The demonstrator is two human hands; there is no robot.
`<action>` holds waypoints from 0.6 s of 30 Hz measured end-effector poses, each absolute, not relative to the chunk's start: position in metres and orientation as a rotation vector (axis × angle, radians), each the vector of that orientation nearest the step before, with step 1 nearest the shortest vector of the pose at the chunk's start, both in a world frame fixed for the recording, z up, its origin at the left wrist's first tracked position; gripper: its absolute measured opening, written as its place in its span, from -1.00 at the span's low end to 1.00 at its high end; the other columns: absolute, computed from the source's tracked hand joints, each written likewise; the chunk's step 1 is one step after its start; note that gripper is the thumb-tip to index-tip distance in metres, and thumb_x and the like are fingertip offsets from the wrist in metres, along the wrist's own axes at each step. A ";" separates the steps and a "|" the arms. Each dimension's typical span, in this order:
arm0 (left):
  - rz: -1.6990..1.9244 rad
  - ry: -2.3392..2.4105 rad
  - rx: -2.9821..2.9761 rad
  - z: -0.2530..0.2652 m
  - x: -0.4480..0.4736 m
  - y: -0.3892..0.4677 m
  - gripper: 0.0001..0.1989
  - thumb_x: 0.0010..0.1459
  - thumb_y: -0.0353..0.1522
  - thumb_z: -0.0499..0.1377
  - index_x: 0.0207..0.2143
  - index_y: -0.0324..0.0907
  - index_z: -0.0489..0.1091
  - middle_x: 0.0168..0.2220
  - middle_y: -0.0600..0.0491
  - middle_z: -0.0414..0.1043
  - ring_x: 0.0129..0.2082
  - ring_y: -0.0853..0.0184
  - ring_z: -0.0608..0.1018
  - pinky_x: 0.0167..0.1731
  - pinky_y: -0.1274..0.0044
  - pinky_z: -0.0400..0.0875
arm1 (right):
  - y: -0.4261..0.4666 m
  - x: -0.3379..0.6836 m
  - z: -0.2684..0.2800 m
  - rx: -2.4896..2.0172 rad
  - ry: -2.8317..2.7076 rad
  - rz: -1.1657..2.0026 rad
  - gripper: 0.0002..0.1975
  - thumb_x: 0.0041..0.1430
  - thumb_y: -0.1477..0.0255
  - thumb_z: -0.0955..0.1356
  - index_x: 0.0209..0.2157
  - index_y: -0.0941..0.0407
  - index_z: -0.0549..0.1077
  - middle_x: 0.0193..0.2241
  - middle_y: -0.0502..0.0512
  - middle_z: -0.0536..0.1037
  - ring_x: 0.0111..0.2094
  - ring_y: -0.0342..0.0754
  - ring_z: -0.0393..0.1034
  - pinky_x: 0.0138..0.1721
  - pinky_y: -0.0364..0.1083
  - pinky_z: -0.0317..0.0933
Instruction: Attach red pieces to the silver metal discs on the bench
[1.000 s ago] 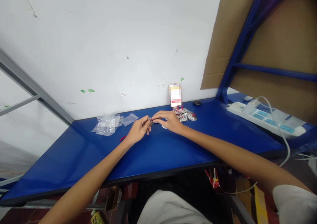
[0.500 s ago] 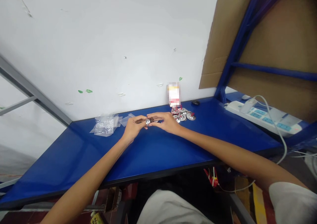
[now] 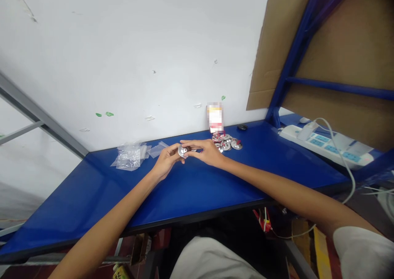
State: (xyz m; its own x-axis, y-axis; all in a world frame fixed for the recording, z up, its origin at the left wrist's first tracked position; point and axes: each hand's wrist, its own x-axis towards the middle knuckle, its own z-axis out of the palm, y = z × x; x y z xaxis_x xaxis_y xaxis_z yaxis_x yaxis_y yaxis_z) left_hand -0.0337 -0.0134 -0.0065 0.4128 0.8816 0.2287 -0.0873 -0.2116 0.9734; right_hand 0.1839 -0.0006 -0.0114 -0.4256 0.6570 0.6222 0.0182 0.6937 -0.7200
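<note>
Above the blue table, my left hand [image 3: 166, 160] is closed on the rim of a small silver cymbal [image 3: 182, 151], a round metal disc with a domed middle. From the other side, my right hand [image 3: 208, 152] pinches the same cymbal, its thumb and fingers at the dome. The fingers hide part of the disc, and a bit of red cord shows near the right palm. Behind my right hand lies a pile of similar cymbals [image 3: 227, 145] with red cords. To the left of my left hand are clear plastic bags [image 3: 129, 155].
The blue table [image 3: 197, 197] meets a white wall. A blurred-out card or box [image 3: 215, 118] stands behind the pile, with a black round object [image 3: 242, 127] to its right. Farther right, a white power strip [image 3: 326, 145] has a cable hanging over the edge.
The cymbal between my hands has turned, so more of its flat face shows now. Both hands stay in nearly the same place.
</note>
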 end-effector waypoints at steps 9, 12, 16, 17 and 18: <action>1.052 0.733 1.492 -0.015 -0.033 -0.010 -0.73 0.22 -0.22 0.43 -0.12 -0.21 0.62 -0.26 -0.01 0.52 -0.36 0.36 0.50 -0.36 0.51 0.48 | 0.000 0.186 -0.011 -0.569 -1.980 0.677 -0.67 0.30 0.33 0.52 0.08 -0.11 0.63 0.18 -0.05 0.63 0.01 0.01 0.66 0.16 0.01 0.46; 1.041 0.755 1.588 -0.018 -0.035 -0.009 -0.70 0.28 -0.18 0.38 -0.08 -0.21 0.61 -0.31 -0.01 0.53 -0.40 0.34 0.52 -0.37 0.49 0.50 | 0.000 0.187 -0.012 -0.566 -1.976 0.673 -0.69 0.31 0.33 0.51 0.08 -0.12 0.63 0.18 -0.05 0.63 0.02 0.03 0.66 0.17 0.03 0.46; 1.051 0.753 1.635 -0.018 -0.034 -0.011 -0.68 0.33 -0.14 0.33 -0.07 -0.21 0.58 -0.37 0.01 0.53 -0.43 0.32 0.54 -0.38 0.47 0.52 | -0.002 0.186 -0.010 -0.556 -1.912 0.728 -0.79 0.31 0.31 0.50 -0.03 -0.04 0.65 0.08 0.02 0.69 0.10 0.09 0.63 0.20 0.05 0.44; 1.049 0.753 1.643 -0.018 -0.033 -0.012 -0.66 0.34 -0.13 0.32 -0.05 -0.21 0.57 -0.37 0.01 0.53 -0.44 0.32 0.54 -0.39 0.48 0.52 | -0.002 0.185 -0.010 -0.549 -1.897 0.754 -0.83 0.31 0.30 0.50 -0.08 -0.02 0.65 0.02 0.04 0.72 0.12 0.11 0.61 0.19 0.06 0.44; 1.042 0.754 1.651 -0.017 -0.032 -0.013 -0.65 0.35 -0.12 0.31 -0.04 -0.21 0.56 -0.37 0.01 0.53 -0.44 0.32 0.54 -0.39 0.48 0.52 | -0.003 0.184 -0.009 -0.536 -1.883 0.780 -0.86 0.31 0.29 0.50 -0.13 0.00 0.64 -0.04 0.05 0.74 0.14 0.13 0.60 0.19 0.06 0.45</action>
